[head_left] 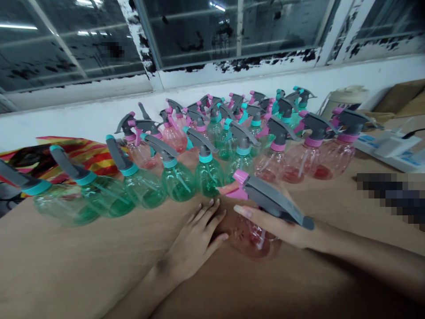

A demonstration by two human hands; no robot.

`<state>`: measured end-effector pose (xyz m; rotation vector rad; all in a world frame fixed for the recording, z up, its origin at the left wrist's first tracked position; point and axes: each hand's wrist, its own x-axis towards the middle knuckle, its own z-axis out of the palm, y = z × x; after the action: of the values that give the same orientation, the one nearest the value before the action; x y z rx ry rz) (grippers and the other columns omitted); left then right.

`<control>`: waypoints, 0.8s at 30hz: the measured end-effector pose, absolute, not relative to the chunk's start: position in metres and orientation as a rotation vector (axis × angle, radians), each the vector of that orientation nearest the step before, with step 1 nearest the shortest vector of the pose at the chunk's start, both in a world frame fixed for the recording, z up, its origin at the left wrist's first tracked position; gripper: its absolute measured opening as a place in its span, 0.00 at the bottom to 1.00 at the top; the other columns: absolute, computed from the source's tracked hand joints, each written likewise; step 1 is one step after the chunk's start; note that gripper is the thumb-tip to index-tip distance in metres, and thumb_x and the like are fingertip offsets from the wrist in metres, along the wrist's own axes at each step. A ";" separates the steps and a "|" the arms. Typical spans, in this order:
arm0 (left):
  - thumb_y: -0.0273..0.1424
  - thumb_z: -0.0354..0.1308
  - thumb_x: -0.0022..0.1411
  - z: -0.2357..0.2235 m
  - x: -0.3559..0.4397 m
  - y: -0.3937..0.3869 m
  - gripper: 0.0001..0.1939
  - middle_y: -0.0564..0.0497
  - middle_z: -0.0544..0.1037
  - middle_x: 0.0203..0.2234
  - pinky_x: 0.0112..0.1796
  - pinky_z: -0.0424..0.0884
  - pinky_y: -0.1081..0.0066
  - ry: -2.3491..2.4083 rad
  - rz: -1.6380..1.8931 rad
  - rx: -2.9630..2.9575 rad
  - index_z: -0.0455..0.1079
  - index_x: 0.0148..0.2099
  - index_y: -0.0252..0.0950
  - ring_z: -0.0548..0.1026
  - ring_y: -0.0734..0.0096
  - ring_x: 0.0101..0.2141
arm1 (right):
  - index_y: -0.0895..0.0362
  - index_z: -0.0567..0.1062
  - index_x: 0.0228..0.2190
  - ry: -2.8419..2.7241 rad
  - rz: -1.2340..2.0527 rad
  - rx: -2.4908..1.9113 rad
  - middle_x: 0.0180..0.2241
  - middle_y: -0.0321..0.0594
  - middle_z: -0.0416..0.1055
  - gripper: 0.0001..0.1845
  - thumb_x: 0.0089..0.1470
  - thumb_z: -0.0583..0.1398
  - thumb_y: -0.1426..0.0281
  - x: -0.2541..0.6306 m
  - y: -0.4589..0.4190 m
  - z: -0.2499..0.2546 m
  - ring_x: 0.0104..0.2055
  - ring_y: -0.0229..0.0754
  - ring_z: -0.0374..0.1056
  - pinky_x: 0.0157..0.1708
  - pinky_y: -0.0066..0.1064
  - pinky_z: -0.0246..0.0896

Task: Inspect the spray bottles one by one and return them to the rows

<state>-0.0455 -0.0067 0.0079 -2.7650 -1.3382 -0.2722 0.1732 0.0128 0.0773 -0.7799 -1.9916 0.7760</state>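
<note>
My right hand (282, 223) is wrapped round the neck of a pink spray bottle (257, 241) with a grey and pink trigger head; its index finger reaches out past the pink nozzle. The clear pink body stands on or just above the table, which I cannot tell. To its left, my left hand (197, 241) lies flat on the wooden table (109, 266), fingers stretched out and holding nothing. Just beyond my fingertips stands a green spray bottle (209, 175) with a turquoise collar, one of several green ones in the front row.
Behind are more pink spray bottles (300, 164) and green ones in close rows. A power strip (395, 148) with a plug lies at the right, near cardboard (401, 99). Red and yellow patterned material (96, 157) is at the left. Windows (232, 31) line the white wall.
</note>
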 end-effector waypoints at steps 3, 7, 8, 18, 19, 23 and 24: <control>0.43 0.47 0.70 0.006 -0.046 -0.006 0.25 0.40 0.62 0.60 0.57 0.58 0.53 -1.323 -0.303 -2.755 0.57 0.62 0.33 0.60 0.54 0.60 | 0.52 0.74 0.46 -1.946 0.884 -0.751 0.27 0.33 0.71 0.15 0.56 0.59 0.65 0.173 0.013 0.077 0.21 0.35 0.63 0.22 0.29 0.64; 0.44 0.46 0.70 0.002 -0.048 -0.006 0.25 0.41 0.62 0.60 0.56 0.59 0.53 -1.304 -0.307 -2.743 0.57 0.62 0.34 0.60 0.54 0.59 | 0.53 0.73 0.42 -1.920 0.897 -0.694 0.29 0.32 0.71 0.12 0.54 0.61 0.69 0.173 0.016 0.076 0.24 0.35 0.66 0.25 0.28 0.64; 0.44 0.45 0.71 0.001 -0.048 -0.006 0.25 0.41 0.62 0.60 0.56 0.59 0.54 -1.294 -0.326 -2.738 0.57 0.62 0.34 0.60 0.54 0.60 | 0.53 0.73 0.40 -1.907 0.896 -0.664 0.31 0.33 0.72 0.10 0.54 0.61 0.70 0.173 0.016 0.075 0.26 0.35 0.67 0.27 0.28 0.65; 0.42 0.47 0.70 0.003 -0.046 -0.005 0.25 0.41 0.64 0.59 0.57 0.59 0.53 -1.312 -0.306 -2.761 0.58 0.62 0.33 0.60 0.55 0.60 | 0.51 0.73 0.40 -1.889 0.945 -0.601 0.37 0.37 0.73 0.11 0.53 0.60 0.74 0.173 0.017 0.076 0.42 0.41 0.72 0.42 0.31 0.68; 0.43 0.47 0.70 0.004 -0.046 -0.005 0.24 0.40 0.64 0.59 0.56 0.59 0.53 -1.306 -0.309 -2.755 0.58 0.61 0.33 0.60 0.55 0.59 | 0.52 0.73 0.41 -1.889 0.956 -0.613 0.37 0.37 0.73 0.11 0.54 0.60 0.72 0.173 0.017 0.076 0.40 0.40 0.72 0.40 0.31 0.68; 0.42 0.47 0.70 0.005 -0.046 -0.006 0.24 0.39 0.64 0.59 0.56 0.61 0.53 -1.291 -0.324 -2.737 0.59 0.61 0.32 0.61 0.54 0.59 | 0.52 0.73 0.38 -1.905 0.942 -0.684 0.32 0.35 0.73 0.07 0.55 0.60 0.67 0.171 0.017 0.076 0.27 0.36 0.69 0.28 0.29 0.66; 0.42 0.46 0.70 0.005 -0.047 -0.006 0.24 0.39 0.63 0.59 0.56 0.61 0.53 -1.289 -0.330 -2.742 0.59 0.61 0.32 0.61 0.54 0.59 | 0.52 0.73 0.36 -1.905 0.934 -0.690 0.30 0.34 0.72 0.06 0.55 0.60 0.66 0.171 0.018 0.076 0.26 0.35 0.68 0.27 0.29 0.65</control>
<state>-0.0466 -0.0058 0.0047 -2.7417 -1.2890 -0.3297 0.1705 0.0176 0.0762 -0.6903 -1.9051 0.9335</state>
